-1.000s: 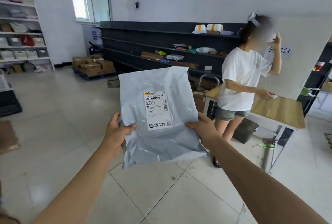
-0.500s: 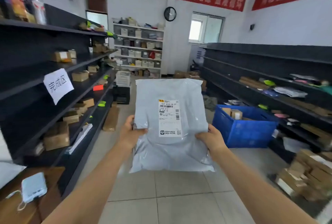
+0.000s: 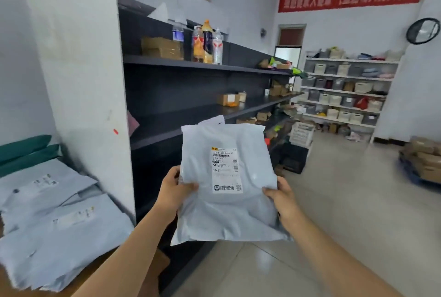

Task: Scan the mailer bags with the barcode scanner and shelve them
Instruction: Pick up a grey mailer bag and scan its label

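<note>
The grey mailer bag (image 3: 226, 184) is held upright in mid-air, label forward, before dark shelving (image 3: 191, 115). A stack of bags (image 3: 55, 220) lies on the surface (image 3: 160, 263) at left. Grip: left hand (image 3: 175, 191) and right hand (image 3: 282, 197) each pinch a side edge, thumbs in front.

Single head view, looking forward-down, close over hands, facing shelving (image 3: 214, 108).

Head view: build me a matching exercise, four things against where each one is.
Things:
1. mailer bag
2. bottles
3. clock
4. mailer pile

Places:
a. standing on the upper dark shelf
b. hanging high at far right
c. gripped by the left hand and right hand
d. lying at lower left

Pairs: 1-c, 2-a, 3-b, 4-d
</note>
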`<state>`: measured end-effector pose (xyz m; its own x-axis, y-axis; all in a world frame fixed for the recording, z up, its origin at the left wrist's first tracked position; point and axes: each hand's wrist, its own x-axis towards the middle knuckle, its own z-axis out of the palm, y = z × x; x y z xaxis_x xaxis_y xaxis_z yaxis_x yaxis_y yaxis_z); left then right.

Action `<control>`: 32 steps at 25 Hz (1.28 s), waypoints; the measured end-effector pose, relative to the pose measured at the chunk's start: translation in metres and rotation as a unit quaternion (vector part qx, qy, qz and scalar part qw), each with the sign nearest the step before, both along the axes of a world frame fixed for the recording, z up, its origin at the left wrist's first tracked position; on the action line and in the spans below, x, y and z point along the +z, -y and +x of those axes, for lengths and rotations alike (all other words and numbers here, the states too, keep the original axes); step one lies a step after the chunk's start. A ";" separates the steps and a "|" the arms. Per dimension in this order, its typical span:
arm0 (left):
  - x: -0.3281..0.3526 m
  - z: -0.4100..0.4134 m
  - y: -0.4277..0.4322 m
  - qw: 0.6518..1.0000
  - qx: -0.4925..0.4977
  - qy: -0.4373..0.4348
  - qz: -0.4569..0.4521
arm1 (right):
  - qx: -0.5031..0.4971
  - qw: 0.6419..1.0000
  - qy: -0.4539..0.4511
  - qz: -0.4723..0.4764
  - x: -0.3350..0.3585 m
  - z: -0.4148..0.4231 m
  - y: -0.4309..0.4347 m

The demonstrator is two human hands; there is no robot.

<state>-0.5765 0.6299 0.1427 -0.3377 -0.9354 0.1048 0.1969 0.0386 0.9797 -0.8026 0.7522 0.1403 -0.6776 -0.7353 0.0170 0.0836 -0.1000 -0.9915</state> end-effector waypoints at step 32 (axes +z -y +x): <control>0.031 -0.036 0.489 0.837 0.400 0.373 0.022 | 0.354 0.882 -0.294 0.106 0.031 -0.070 0.670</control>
<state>-0.6122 0.1405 0.1733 0.4426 -0.8906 0.1044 -0.5417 -0.1728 0.8226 -0.8726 0.0824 0.1714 0.0321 -0.9992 0.0232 -0.4841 -0.0358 -0.8743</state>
